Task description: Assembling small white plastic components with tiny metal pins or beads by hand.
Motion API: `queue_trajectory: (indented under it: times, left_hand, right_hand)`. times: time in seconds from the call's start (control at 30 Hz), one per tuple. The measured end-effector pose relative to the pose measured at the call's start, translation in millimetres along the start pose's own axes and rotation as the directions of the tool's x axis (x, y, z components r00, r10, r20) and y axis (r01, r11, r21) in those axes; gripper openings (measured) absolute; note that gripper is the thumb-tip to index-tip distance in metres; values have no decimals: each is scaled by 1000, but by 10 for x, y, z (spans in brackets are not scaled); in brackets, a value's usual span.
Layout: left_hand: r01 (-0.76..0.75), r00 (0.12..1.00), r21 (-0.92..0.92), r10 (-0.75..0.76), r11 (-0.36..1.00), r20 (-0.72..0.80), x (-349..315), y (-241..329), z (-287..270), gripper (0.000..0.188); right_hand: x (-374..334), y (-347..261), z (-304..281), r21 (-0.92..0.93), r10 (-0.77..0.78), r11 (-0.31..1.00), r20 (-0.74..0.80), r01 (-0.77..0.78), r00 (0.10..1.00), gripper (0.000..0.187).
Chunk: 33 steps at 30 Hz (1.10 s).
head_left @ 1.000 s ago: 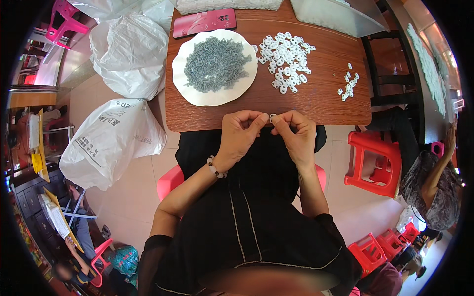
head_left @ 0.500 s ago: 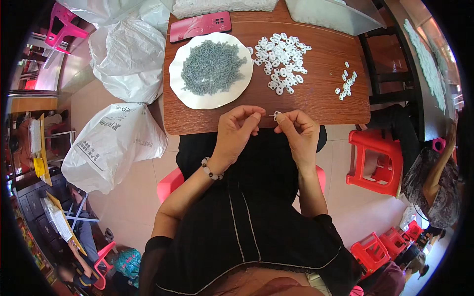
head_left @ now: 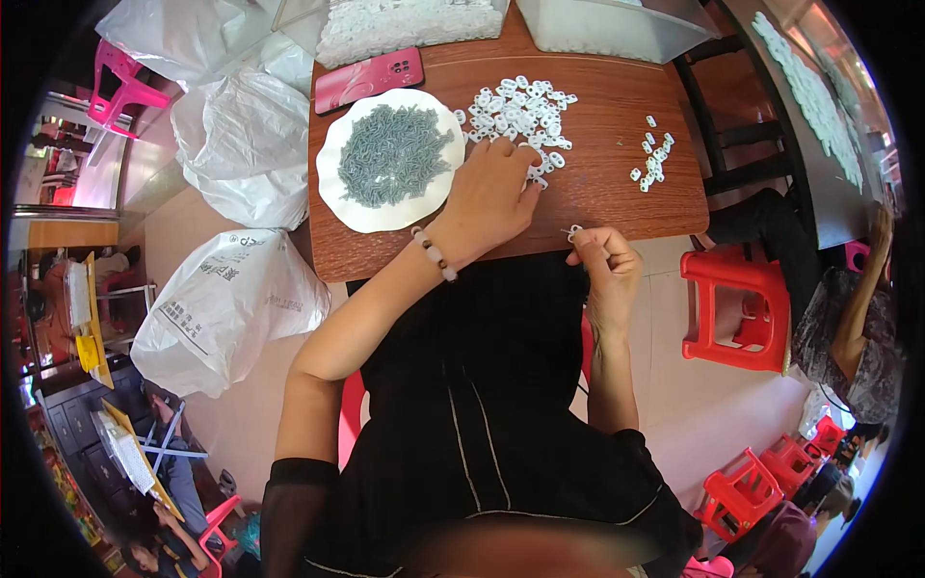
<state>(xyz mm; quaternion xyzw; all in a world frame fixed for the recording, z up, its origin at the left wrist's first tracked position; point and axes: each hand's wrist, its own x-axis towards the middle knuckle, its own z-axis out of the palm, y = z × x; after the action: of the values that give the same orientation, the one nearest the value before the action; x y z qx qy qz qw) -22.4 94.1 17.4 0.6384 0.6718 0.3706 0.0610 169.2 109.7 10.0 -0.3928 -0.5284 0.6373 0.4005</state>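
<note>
My right hand [head_left: 609, 265] pinches a small white oval plastic piece [head_left: 575, 231] between thumb and forefinger, just off the table's front edge. A thin pin sticks out of that piece to the left. My left hand [head_left: 489, 197], with a beaded bracelet at the wrist, lies over the near side of a pile of white two-holed plastic pieces [head_left: 520, 108]. Its fingers are bent down onto the pieces, and the thumb stands apart from them. To its left a white scalloped plate [head_left: 332, 178] holds a heap of small grey-blue plastic pins [head_left: 395, 154].
A pink phone [head_left: 371, 80] lies behind the plate on the brown wooden table [head_left: 617, 106]. Several white pieces [head_left: 652, 159] are scattered at the right. Clear bins [head_left: 617, 24] stand along the back. White bags [head_left: 226, 299] are at the left, a red stool [head_left: 737, 308] at the right.
My left hand has moved from beside my right hand, forward onto the white pile. My right hand has shifted slightly right and nearer, still holding its piece. The view has shifted a little.
</note>
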Motion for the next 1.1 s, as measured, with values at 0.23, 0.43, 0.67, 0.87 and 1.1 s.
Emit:
queue_trajectory:
  times: [0.23,0.43,0.67,0.87,1.1]
  left_hand:
    - [3,999,62,-6,998,49,186,-78,228,26]
    - [-65,996,214,52,975,66,336,-40,428,27]
    - [-55,998,101,56,993,0,286,-131,422,18]
    - [281,960,-502,-230,818,161,109,36,185,17]
    - [474,880,-704,-266,528,393,-243,166,128,17]
  right_hand:
    - [2,-27,-16,32,3,999,-8,-3,1000,11]
    - [-8,31,-16,-4,19,1000,15,-19,1000,10]
    - [-11,-10,-11,31,22,999,16,-23,1000,10]
    - [53,-43,-2,108,-50,993,12,49,999,13]
    - [147,-61,96,352,38,932,133,-83,990,15]
